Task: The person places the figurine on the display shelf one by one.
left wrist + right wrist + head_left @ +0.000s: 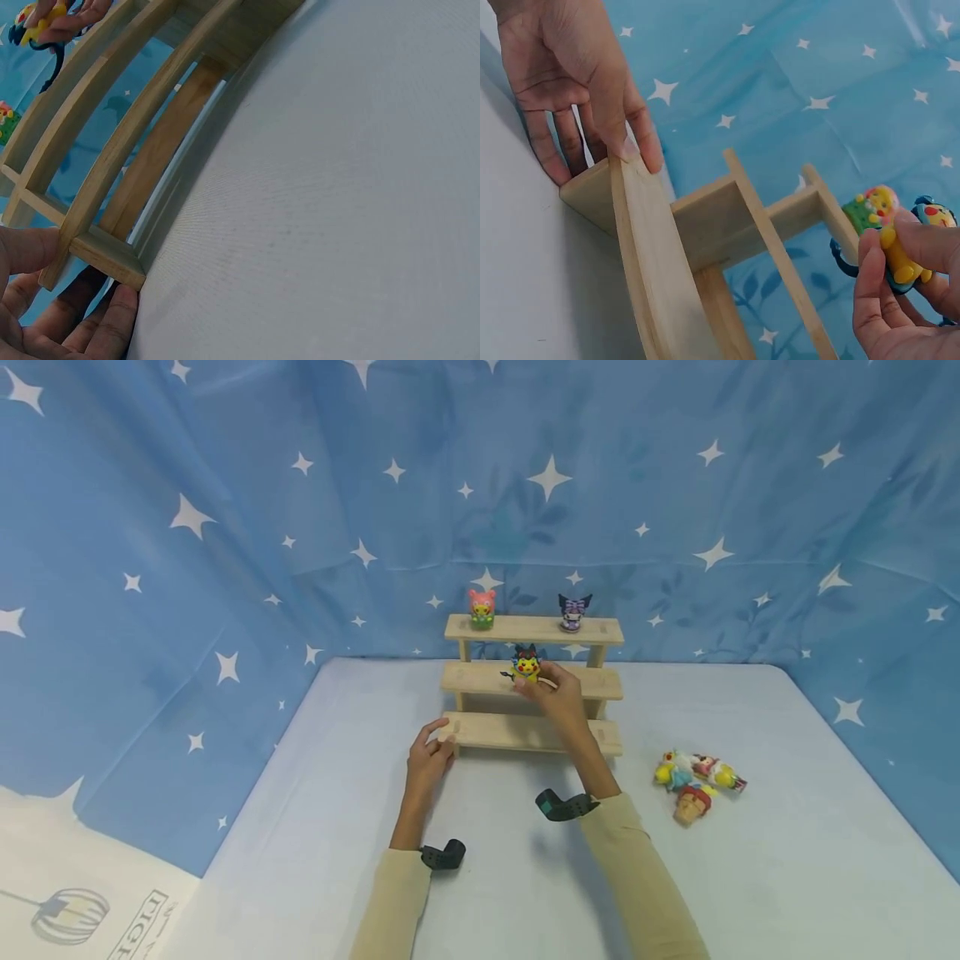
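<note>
Yellow figurine (527, 667), pinched in R hand (557, 693), apart fr. L hand (430, 760)

The right hand (553, 692) pinches, raised above the gripping left hand (429, 760).

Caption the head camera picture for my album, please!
Right hand holds a small round-faced yellow figurine by a pale wooden three-tier shelf; left hand grips the bottom step.

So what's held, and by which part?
The right hand pinches the Pikachu figurine by its body; the left hand grips the three-tier shelf by its bottom step's left end.
</note>
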Available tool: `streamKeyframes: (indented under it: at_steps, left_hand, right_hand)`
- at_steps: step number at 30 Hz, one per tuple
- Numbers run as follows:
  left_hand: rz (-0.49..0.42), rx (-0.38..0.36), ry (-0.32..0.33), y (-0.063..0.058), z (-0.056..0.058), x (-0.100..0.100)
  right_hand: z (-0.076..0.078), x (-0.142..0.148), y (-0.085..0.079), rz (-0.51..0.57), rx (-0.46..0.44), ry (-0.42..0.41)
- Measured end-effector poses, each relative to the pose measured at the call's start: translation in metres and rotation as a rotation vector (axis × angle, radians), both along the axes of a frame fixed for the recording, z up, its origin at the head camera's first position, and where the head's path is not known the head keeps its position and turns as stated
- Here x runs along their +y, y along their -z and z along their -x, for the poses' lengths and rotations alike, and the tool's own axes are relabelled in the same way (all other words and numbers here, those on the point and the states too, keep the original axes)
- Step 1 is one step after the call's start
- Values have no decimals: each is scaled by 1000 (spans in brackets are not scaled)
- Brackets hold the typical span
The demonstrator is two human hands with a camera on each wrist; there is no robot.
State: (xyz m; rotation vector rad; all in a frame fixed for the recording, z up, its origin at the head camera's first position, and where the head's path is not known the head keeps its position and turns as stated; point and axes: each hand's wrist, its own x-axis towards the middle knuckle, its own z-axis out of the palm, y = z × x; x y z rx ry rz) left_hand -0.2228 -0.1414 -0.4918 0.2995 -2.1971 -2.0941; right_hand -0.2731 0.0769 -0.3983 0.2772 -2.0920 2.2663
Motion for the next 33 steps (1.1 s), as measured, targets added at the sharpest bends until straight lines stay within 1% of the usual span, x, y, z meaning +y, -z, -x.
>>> streamKeyframes:
  at_steps: [1,2,7,10,12,15,18,22,27,29,33]
  left_hand:
    - [0,-1,-1,0,0,0]
    - [4,4,-11,4,2,1]
    - [2,6,-13,4,1,1]
    - [1,0,0,4,2,0]
    - [-11,-7,16,3,1,-1]
    - [-31,-10,39,-3,0,-2]
    - [-30,-3,60,-13,-4,-3]
    - [-12,4,76,-26,-12,-1]
    - [-6,13,78,-29,-15,-1]
    - [-4,17,78,-29,-15,-1]
    - [-15,13,87,-26,-12,-3]
  right_hand:
    - [2,-2,0,-11,7,-2]
    - [3,-4,0,-25,8,2]
    - [10,-13,1,-63,-8,6]
    - [13,-19,3,-86,-8,28]
    - [15,-23,4,-114,8,50]
    - [17,-29,4,-171,60,81]
    - [21,-34,4,-218,114,101]
    - [25,-40,4,-235,148,104]
    - [31,-48,5,-328,196,143]
    - [33,-51,5,-361,215,158]
    - [37,-56,8,-392,239,177]
